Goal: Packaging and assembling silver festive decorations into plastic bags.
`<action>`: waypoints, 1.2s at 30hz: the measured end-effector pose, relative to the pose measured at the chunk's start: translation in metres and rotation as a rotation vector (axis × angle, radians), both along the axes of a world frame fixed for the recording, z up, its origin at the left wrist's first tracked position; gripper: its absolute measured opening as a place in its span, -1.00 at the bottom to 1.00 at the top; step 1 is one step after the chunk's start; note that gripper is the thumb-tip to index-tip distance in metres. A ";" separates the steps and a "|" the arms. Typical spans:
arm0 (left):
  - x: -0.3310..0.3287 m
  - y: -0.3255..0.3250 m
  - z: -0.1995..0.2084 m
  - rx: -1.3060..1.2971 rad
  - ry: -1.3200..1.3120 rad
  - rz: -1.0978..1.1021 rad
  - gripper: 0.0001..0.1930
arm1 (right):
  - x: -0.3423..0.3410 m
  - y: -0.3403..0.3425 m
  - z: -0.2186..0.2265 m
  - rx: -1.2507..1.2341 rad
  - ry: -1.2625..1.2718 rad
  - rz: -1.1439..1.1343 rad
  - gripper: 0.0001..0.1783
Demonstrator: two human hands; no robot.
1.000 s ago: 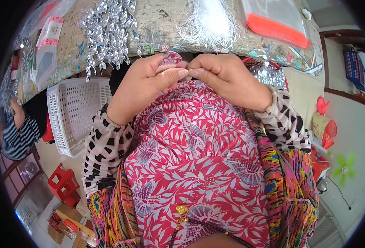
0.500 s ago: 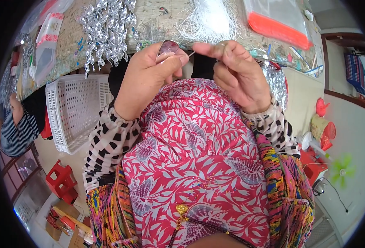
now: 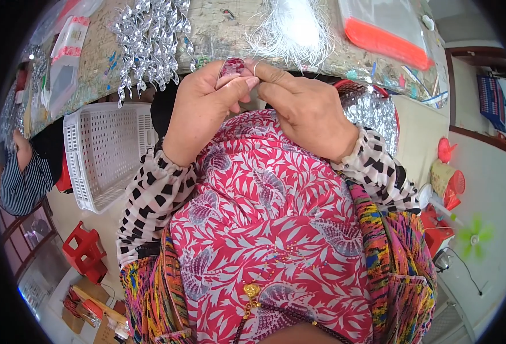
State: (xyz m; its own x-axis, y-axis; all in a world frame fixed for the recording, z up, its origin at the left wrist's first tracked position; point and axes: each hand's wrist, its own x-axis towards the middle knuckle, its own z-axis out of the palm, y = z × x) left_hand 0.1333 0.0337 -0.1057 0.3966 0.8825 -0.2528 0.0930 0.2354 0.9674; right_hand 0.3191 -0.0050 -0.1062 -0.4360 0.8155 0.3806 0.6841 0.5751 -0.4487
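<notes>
My left hand (image 3: 202, 106) is closed on a small shiny, mirror-like piece (image 3: 232, 67), rounded and reflecting pink, between thumb and fingers. Fingers of my right hand (image 3: 313, 109) are pinched together right beside the left fingertips. A thin silvery loop shows there; whether it is a ring or part of the work I cannot tell. What the right fingers hold is hidden. Both hands are above my lap, close to the table edge. On the table lie twisted silver pendants (image 3: 151, 43), left of the hands, and a bundle of white strings (image 3: 290, 31) beyond them.
A worn table (image 3: 221, 34) carries clear plastic bags with an orange edge (image 3: 385, 46). Below it stand a white perforated crate (image 3: 112, 146) and a red basket of silvery pieces (image 3: 373, 112). Another person's striped sleeve (image 3: 26, 180), a red stool (image 3: 84, 246) and a green fan (image 3: 475, 236) surround me.
My right hand has come leftward and turned, its fingers meeting the left fingertips. A thin stick-like bit between the hands no longer shows. The left hand has barely moved.
</notes>
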 end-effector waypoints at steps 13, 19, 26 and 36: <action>-0.008 0.007 -0.006 -0.231 -0.062 -0.108 -0.84 | 0.012 0.023 0.009 -0.354 0.123 0.048 -0.78; -0.009 0.005 -0.008 -0.328 -0.053 -0.160 -0.84 | 0.012 0.037 0.018 -0.334 -0.152 0.176 -0.77; -0.006 0.002 -0.013 -0.353 -0.041 -0.212 -0.86 | 0.006 0.049 0.014 -0.237 -0.358 0.274 -0.72; -0.008 -0.008 -0.019 -0.016 -0.010 -0.147 -0.87 | 0.009 0.051 -0.010 -1.287 0.370 0.362 -0.60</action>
